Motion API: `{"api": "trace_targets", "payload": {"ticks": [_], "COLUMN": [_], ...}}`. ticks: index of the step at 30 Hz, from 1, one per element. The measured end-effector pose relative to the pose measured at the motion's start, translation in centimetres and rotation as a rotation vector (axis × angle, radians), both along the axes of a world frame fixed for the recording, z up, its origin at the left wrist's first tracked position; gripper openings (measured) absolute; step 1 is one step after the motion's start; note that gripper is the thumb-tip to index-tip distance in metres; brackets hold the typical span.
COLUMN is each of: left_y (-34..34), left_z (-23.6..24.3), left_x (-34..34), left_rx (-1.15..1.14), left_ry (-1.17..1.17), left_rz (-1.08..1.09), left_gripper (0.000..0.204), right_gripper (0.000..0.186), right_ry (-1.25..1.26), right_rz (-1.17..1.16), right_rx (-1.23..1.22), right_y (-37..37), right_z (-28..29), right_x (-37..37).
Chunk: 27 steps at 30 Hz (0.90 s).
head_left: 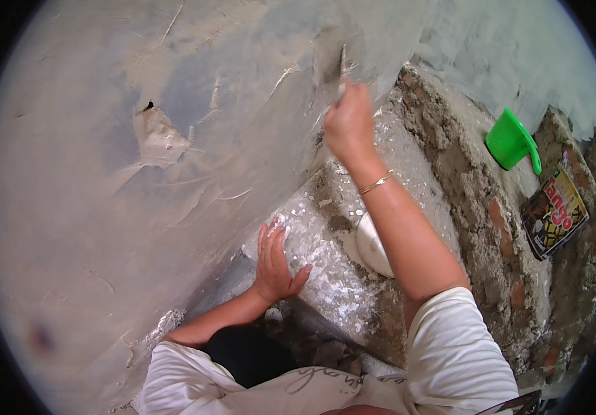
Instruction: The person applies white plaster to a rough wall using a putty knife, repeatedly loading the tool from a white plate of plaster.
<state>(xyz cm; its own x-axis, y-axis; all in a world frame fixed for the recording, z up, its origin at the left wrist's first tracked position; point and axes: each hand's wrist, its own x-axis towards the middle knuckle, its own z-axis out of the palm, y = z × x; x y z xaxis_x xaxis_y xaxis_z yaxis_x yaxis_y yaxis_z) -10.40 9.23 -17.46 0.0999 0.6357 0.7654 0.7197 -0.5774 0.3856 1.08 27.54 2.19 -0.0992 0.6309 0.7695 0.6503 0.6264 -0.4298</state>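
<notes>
My right hand (348, 124) is raised against a grey plastered wall (104, 180) and grips a flat putty knife (341, 69), whose blade lies on the wet plaster. A thin gold bangle sits on that wrist. My left hand (275, 261) rests flat, fingers spread, on a plaster-speckled ledge (326, 277) at the wall's foot; it holds nothing. A white bowl (370, 245) stands on the ledge, partly hidden behind my right forearm.
The wall bears a rough patch with a small hole (156, 135). To the right runs crumbling brick and mortar (491, 228). A green plastic scoop (512, 142) and a printed black-and-yellow packet (554, 214) lie at the far right.
</notes>
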Motion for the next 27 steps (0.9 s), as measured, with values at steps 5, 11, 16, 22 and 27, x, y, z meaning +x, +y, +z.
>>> {"api": "trace_targets", "payload": {"ticks": [5, 11, 16, 22, 27], "left_y": [0.1, 0.0, -0.5, 0.1, 0.0], "left_z": [0.0, 0.3, 0.2, 0.2, -0.2], "left_x": [0.1, -0.1, -0.5, 0.2, -0.3], "left_rx": [0.014, 0.011, -0.004, 0.007, 0.019], "left_ry": [0.005, 0.030, 0.023, 0.011, 0.030], "left_rz": [0.008, 0.025, 0.040, 0.027, 0.034], "left_gripper": [0.076, 0.075, 0.075, 0.075, 0.075], "right_gripper": [0.050, 0.041, 0.038, 0.048, 0.063], "right_ry": [-0.114, -0.099, 0.088, 0.114, -0.100], "right_rz": [0.127, 0.298, 0.083, -0.027, 0.175], "right_rx": [-0.016, -0.168, -0.108, 0.201, 0.123], "right_y": [-4.3, -10.1, -6.0, 0.9, -5.3], "right_z": [-3.0, -4.8, -0.3, 2.0, -3.7], "right_x": [-2.2, 1.4, 4.8, 2.1, -1.4]}}
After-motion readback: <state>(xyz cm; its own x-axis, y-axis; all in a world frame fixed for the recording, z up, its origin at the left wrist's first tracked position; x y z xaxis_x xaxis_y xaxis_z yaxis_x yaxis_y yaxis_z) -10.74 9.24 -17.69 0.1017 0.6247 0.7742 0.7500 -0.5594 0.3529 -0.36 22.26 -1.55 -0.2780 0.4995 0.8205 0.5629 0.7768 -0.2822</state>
